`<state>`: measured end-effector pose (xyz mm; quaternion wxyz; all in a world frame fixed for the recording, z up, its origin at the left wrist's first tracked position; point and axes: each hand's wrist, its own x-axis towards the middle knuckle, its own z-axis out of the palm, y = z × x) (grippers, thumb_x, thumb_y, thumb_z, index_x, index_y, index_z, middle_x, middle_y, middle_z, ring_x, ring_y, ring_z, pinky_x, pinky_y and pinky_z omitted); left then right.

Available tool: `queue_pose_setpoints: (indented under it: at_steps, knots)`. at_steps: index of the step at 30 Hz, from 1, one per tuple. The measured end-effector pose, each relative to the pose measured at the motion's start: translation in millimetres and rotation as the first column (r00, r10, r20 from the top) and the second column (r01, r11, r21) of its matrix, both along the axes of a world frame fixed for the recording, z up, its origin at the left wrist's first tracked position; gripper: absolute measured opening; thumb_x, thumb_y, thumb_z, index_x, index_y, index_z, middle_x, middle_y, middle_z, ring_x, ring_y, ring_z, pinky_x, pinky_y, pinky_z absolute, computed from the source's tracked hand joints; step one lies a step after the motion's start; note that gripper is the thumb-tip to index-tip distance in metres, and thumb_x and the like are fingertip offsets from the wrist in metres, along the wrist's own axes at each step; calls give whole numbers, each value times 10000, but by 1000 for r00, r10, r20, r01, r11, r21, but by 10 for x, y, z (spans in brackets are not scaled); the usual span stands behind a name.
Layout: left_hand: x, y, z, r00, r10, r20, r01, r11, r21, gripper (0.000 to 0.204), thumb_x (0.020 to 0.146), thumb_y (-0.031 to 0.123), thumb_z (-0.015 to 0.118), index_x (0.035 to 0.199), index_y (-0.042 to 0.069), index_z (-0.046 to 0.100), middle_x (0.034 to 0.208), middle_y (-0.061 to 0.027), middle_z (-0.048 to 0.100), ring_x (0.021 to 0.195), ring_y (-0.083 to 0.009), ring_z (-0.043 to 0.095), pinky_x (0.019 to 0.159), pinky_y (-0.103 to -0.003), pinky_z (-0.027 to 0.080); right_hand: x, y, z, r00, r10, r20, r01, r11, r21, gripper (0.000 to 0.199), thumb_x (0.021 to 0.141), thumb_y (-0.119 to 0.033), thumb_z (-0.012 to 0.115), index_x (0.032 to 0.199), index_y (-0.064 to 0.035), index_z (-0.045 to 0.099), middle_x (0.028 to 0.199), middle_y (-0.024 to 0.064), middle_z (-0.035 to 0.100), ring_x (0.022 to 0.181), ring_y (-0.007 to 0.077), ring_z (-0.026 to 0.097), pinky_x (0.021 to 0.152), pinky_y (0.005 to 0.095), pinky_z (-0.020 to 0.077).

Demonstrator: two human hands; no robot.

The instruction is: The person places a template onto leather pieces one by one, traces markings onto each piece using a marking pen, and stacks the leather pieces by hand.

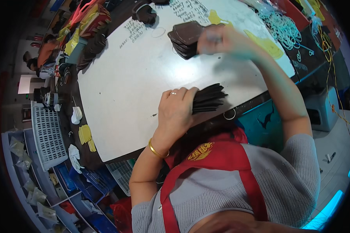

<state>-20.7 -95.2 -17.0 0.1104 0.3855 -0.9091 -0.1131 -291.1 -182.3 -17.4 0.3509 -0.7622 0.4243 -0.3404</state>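
My left hand, with a ring and a gold bangle, grips a fanned stack of thin black flat pieces at the near edge of the white table. My right hand is blurred, stretched out farther over the table. It touches a pile of dark brown shaped pieces; whether it grips a piece I cannot tell.
More dark pieces lie at the far edge and several dark stacks along the left side. Yellow patches and a white cord tangle sit at the right. A white perforated tray and blue bins stand at lower left.
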Motion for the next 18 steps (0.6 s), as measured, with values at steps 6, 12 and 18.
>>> queue_pose_setpoints:
  at_steps: [6, 12, 18]
  knots:
    - [-596, -737, -235, 982, -168, -81, 185, 936, 300, 700, 632, 328, 919, 1167, -35, 653, 1186, -204, 626, 1145, -384, 612, 1020, -425, 482, -184, -1431, -349, 926, -21, -378, 158, 929, 334, 553, 772, -462, 859, 1095, -27, 748, 849, 57, 713, 745, 179, 620, 652, 357, 479]
    - [-703, -837, -187, 983, -184, -6, 159, 831, 533, 809, 618, 355, 924, 1210, -94, 605, 1234, -243, 606, 1181, -385, 610, 1029, -423, 485, 92, -1284, -39, 874, 335, -352, 69, 631, 773, 607, 654, -318, 939, 1164, -69, 724, 1002, 92, 755, 922, 205, 709, 810, 369, 572]
    - [-560, -626, -342, 966, -99, -238, 170, 939, 299, 799, 646, 332, 929, 1237, -59, 559, 1200, -250, 643, 1106, -398, 656, 960, -461, 521, 383, -934, 154, 758, 437, -483, -97, 809, 579, 696, 636, -266, 905, 1247, -45, 655, 1108, 142, 743, 1026, 276, 712, 857, 371, 566]
